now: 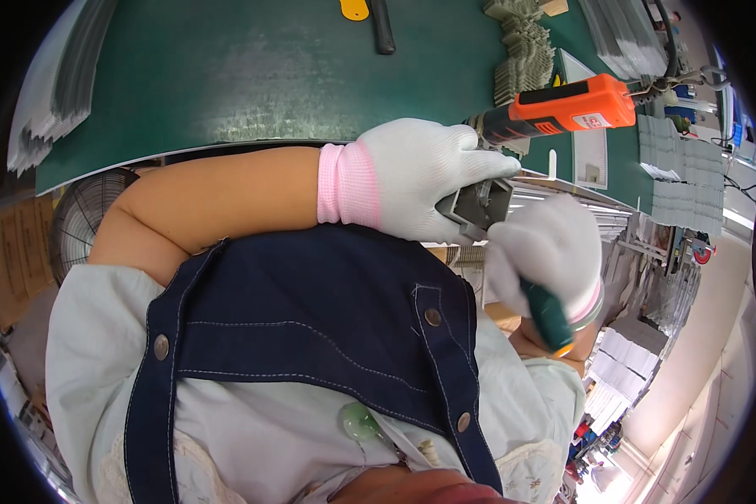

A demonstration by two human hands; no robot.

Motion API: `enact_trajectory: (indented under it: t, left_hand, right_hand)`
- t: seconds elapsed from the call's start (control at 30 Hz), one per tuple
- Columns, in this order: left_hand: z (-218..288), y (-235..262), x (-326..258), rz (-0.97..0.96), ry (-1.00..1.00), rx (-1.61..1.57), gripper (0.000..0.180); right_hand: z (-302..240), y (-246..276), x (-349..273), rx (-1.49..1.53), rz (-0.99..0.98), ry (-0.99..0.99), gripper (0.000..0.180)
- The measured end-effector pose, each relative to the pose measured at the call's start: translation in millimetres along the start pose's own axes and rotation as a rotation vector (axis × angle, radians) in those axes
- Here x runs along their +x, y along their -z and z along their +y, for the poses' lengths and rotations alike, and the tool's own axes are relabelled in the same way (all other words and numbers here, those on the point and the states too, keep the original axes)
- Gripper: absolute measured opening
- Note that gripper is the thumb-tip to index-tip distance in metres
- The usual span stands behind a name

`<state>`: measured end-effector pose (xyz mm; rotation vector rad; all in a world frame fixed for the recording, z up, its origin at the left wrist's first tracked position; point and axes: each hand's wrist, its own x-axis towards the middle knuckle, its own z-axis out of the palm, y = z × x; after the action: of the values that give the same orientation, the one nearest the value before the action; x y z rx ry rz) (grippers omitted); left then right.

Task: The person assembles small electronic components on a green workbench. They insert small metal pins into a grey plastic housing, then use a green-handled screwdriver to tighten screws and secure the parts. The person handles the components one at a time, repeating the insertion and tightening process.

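Note:
My left hand (420,172), in a white knit glove with a pink cuff, is closed around a grey hollow angular profile piece (497,202), whose open end faces my other hand. My right hand (554,248), gloved alike and smeared by motion, grips a hand tool with a dark green handle (546,315) that ends in orange-yellow. The tool's working end is hidden by the glove, close to the profile. Just beyond my left fingers, an orange and black power screwdriver (571,109) hangs tilted from a cable.
A green worktable (294,84) spans the far side. On it are a dark-handled tool (382,29), a yellow piece (354,8), stacked grey-beige parts (522,63) and long grey strips (59,92) at left. More grey stacks (680,176) stand right; a fan (88,214) is lower left.

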<state>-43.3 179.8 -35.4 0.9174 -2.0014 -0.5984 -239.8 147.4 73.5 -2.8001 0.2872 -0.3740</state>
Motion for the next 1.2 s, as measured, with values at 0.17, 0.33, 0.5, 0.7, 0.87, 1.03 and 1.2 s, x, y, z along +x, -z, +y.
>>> enact_trajectory:
  t: [0.17, 0.33, 0.5, 0.7, 0.87, 1.03, 1.2]
  left_hand:
    - [-0.3, -2.7, -4.0, -0.037, -0.053, -0.034, 0.076]
    - [-1.7, 5.6, -1.4, -0.033, 0.023, -0.015, 0.076]
    - [-5.8, 9.6, -4.8, -0.027, 0.025, -0.022, 0.078]
    - [-2.4, 8.5, 0.4, -0.045, 0.039, 0.0, 0.076]
    - [-2.3, 5.5, -3.0, -0.015, 0.004, -0.012, 0.076]
    - [-3.1, 4.1, -0.4, -0.034, -0.016, -0.008, 0.076]
    - [1.3, 5.4, 0.0, -0.04, -0.013, -0.004, 0.074]
  right_hand:
    - [-5.3, 16.2, -28.5, -0.168, 0.622, 0.004, 0.024]
    - [-6.4, 13.0, -34.7, 0.052, 0.767, -0.198, 0.02]
    - [1.1, -19.8, -47.2, 0.581, 0.755, -0.389, 0.017]
    - [-1.8, -14.1, -31.9, 0.473, 0.41, -0.413, 0.012]
    - [-6.5, -13.4, -13.8, 0.291, 0.284, -0.346, 0.009]
    - [-3.4, 1.7, -0.4, 0.078, -0.034, -0.102, 0.015]
    - [9.5, 9.5, -5.6, 0.22, -0.01, -0.225, 0.011]
